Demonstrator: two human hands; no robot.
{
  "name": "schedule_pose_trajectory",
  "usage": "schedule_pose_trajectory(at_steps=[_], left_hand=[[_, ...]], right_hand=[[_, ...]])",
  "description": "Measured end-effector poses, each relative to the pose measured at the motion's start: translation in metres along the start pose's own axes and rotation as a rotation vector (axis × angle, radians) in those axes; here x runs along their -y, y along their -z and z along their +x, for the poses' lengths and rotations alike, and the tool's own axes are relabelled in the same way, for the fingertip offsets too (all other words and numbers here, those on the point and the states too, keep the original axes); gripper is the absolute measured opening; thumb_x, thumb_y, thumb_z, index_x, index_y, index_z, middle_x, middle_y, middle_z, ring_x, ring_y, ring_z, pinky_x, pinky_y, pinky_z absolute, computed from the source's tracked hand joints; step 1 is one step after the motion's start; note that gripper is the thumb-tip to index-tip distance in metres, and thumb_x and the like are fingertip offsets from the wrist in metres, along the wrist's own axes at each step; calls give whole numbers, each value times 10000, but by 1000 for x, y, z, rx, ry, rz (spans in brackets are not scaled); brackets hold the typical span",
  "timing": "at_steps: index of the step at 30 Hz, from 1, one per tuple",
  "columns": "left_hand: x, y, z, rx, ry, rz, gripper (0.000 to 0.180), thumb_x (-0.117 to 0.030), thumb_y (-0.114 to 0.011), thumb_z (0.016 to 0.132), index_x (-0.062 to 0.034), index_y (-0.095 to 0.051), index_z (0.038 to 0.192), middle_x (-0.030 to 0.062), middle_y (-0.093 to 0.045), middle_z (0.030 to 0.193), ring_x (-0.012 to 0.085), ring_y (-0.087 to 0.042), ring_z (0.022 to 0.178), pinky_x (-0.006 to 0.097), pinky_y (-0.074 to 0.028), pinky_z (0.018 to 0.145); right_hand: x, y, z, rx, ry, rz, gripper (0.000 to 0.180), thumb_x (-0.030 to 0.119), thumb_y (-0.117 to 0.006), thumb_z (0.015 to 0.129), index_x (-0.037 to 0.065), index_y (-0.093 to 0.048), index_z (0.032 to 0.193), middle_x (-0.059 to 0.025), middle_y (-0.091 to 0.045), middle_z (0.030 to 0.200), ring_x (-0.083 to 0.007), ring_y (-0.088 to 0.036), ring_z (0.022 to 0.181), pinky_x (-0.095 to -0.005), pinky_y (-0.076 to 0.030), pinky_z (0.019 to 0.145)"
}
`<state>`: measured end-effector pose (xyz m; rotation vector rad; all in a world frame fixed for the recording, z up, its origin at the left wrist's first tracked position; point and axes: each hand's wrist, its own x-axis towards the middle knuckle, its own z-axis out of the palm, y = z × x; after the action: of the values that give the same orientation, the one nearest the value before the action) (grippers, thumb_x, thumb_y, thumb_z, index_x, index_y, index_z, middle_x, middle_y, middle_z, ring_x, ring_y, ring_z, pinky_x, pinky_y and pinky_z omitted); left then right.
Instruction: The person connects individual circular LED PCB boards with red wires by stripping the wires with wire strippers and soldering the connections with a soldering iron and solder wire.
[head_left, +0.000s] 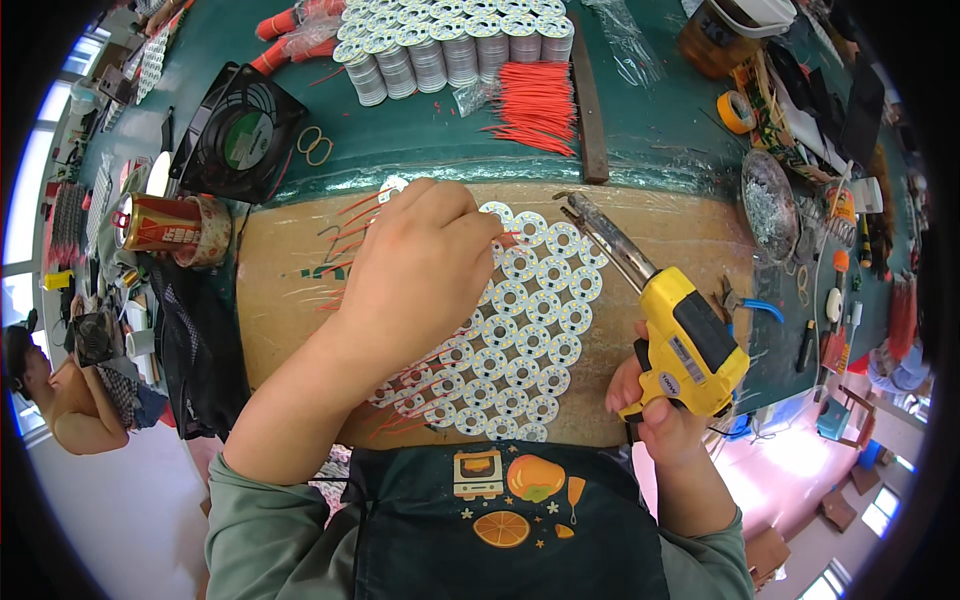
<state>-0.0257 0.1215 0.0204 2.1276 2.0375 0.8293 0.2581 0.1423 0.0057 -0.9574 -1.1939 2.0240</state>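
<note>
My right hand (660,405) is wrapped round the grip of a yellow soldering gun (692,340). The gun's metal tip points up and left, above the upper right edge of a sheet of round white LED boards (518,330). My left hand (425,260) is closed in a pinch over the upper left of the boards. A short red wire (510,240) shows at its fingertips and reaches onto a board. More red wires (425,385) lie across the lower left boards. The boards under my left hand are hidden.
Stacks of round boards (455,55) and a bundle of red wires (537,105) stand at the back beside a dark bar (588,110). A black fan (240,135) and a can (160,222) are left. Pliers (750,303) and a metal dish (768,205) lie right.
</note>
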Motion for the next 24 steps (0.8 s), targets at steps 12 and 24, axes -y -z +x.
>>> schedule_pose_trajectory(at_steps=[12,24], left_hand=[[-3,-23,3,-34,-6,-18,157,-3,-688,764,-54,-726,907,89,-670,844,284,-643,837,393,-526,749],[-2,-20,1,-15,-1,-12,148,-8,-694,762,-47,-718,902,96,-661,845,289,-639,841,396,-520,756]], right_hand=[[-8,16,-10,62,-64,-73,875,434,-842,771,-15,-427,1398,-29,-518,740,-129,-520,631,-274,-449,583],[-15,17,-7,65,34,-132,452,123,-741,851,-7,-559,1244,-29,-627,847,-111,-579,733,-273,-468,643]])
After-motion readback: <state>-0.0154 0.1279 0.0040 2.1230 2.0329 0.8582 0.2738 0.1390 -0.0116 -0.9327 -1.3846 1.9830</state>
